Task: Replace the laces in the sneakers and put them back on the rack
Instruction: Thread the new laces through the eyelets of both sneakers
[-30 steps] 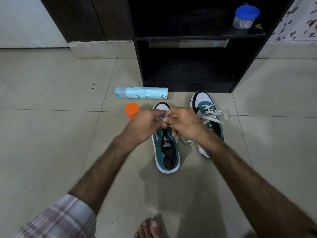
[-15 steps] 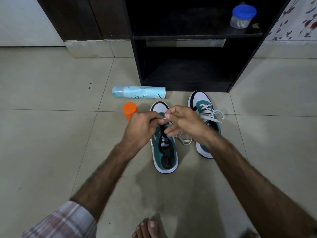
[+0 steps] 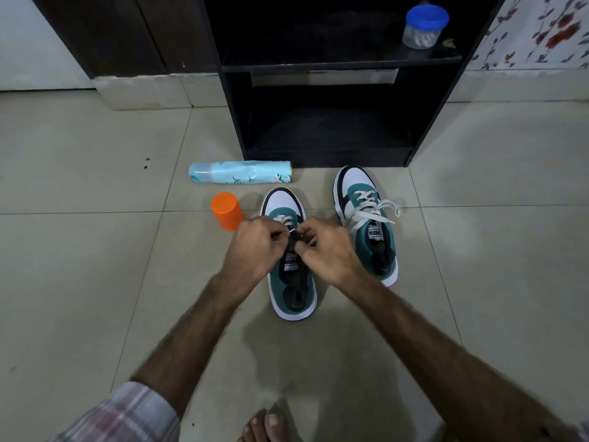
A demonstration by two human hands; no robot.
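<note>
The near sneaker (image 3: pixel 291 275), teal and white with a black collar, stands on the tiled floor (image 3: pixel 79 266) with its toe pointing toward the rack, directly below both hands. Its white lace (image 3: pixel 286 221) is threaded only through the eyelets nearest the toe; the rest of the tongue lies bare, with a white label showing. The left hand (image 3: pixel 255 250) and the right hand (image 3: pixel 328 250) meet over the middle of the tongue, fingers curled, thumb and fingertips pinching the lace between them; a short white end shows in the narrow gap between the two hands. Exactly how the lace runs under the fingers is hidden.

The second sneaker (image 3: pixel 366 218) stands just to the right, apart from the first, toe almost at the foot of the rack. Its white lace is crossed through the eyelets, and loose ends trail off its right side.

The black shoe rack (image 3: pixel 322 68) stands behind the pair, its lower shelf dark. On the upper shelf, at the right, sits a clear jar with a blue lid (image 3: pixel 424 25).

Left of the near sneaker's toe stands an orange cap (image 3: pixel 227 211), and beyond it a pale blue spray can (image 3: pixel 240 172) lies on its side. A plaid sleeve (image 3: pixel 127 416) and bare toes (image 3: pixel 264 425) show at the bottom edge.
</note>
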